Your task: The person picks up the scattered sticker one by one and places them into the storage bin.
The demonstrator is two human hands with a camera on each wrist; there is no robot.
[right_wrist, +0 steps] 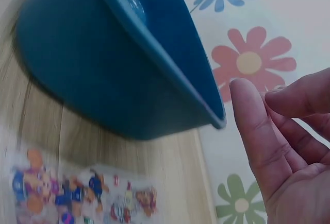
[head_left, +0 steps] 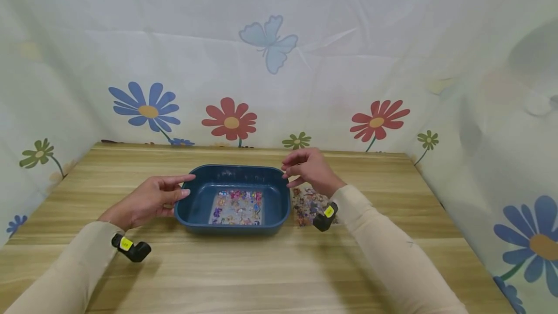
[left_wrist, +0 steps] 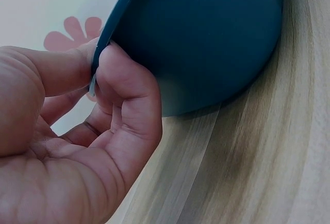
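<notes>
A dark blue rectangular basin (head_left: 233, 229) with rounded corners stands on the wooden table. Inside it, on the bottom, lies a clear sheet of small colourful stickers (head_left: 237, 207). My left hand (head_left: 150, 202) pinches the left end of the basin's rim between thumb and fingers, as the left wrist view (left_wrist: 118, 95) shows up close. By the right end of the rim, my right hand (head_left: 311, 171) is raised with loosely bent fingers (right_wrist: 247, 116), apart from the basin and holding nothing. Under the right wrist lies a second sticker sheet (right_wrist: 82, 193) with cartoon figures, partly hidden in the head view.
The wooden tabletop (head_left: 226, 275) extends around the basin. Behind and beside it hangs a pale cloth (head_left: 183, 62) printed with flowers and a butterfly. Each wrist wears a small black camera (head_left: 131, 248) with a yellow label.
</notes>
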